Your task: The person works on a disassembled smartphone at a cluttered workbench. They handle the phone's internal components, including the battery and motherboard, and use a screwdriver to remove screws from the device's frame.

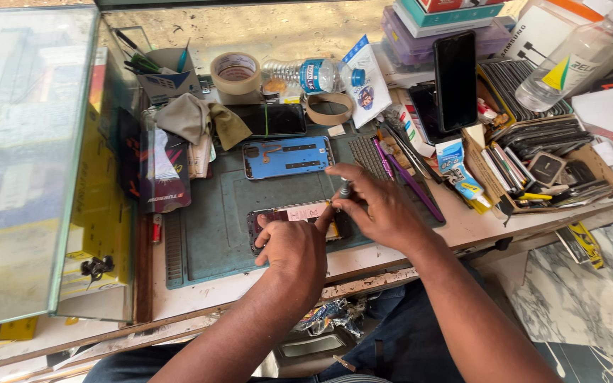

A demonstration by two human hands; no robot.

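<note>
Opened phone, back cover off, lay flat on the grey-green work mat near the front edge of the desk, long side running left to right. Left hand rested on the phone's near edge, index finger stretched onto its upper face, grip loosely curled and pressing rather than clamped; the phone lay directly beneath and just beyond the knuckles. Right hand was at the phone's right end, grip pinched together on a small screwdriver held upright, tip down at the phone's top right corner; the phone lay below and to the left of that grip. Blue back panel lay flat on the mat just beyond the phone, apart from both hands. Dark phone screen sat behind the panel. Grey cloth lay at the mat's far left corner. Roll of tape and lying water bottle were at the desk's rear. Black phone stood propped to the right. Cardboard tray of parts sat at far right. Purple tool lay beside the right hand.
</note>
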